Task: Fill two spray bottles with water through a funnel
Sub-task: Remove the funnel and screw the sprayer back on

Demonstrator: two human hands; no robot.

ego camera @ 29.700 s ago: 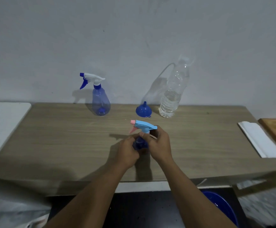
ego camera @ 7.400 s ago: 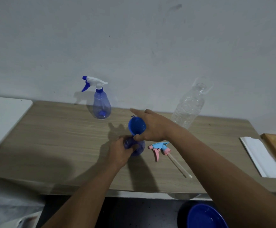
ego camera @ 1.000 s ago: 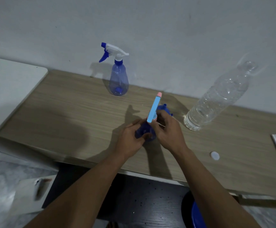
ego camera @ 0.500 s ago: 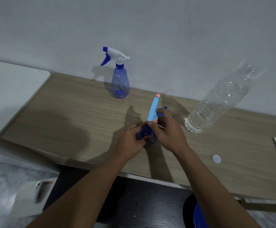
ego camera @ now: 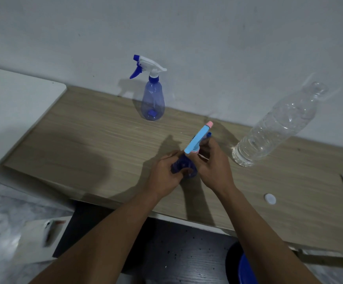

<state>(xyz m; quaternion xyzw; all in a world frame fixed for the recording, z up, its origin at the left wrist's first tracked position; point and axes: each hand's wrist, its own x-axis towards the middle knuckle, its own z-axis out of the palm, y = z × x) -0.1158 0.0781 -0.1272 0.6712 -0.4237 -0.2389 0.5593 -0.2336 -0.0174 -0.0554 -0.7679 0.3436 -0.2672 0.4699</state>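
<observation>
I have the near spray bottle (ego camera: 183, 168) standing on the table (ego camera: 84, 140) close to its front edge, my left hand (ego camera: 164, 173) wrapped round its dark blue body and my right hand (ego camera: 213, 167) pinching the collar of its pale blue trigger head (ego camera: 197, 139). With water in it, I judge it bottom-heavy but thin-walled and slick if wet, so squeezing the body could push water up. I would hold it low and firm and turn only at the collar, not by the long nozzle. The second spray bottle (ego camera: 153, 99) stands at eleven o'clock from my hands, against the wall; the water bottle (ego camera: 275, 128) is at two o'clock, its white cap (ego camera: 269, 198) at four o'clock. Seven seconds back the funnel sat in this bottle's neck and the trigger head lay on the table; now the head is seated on the neck, and a blue tip that may be the funnel (ego camera: 208, 135) shows just behind my right fingers.
</observation>
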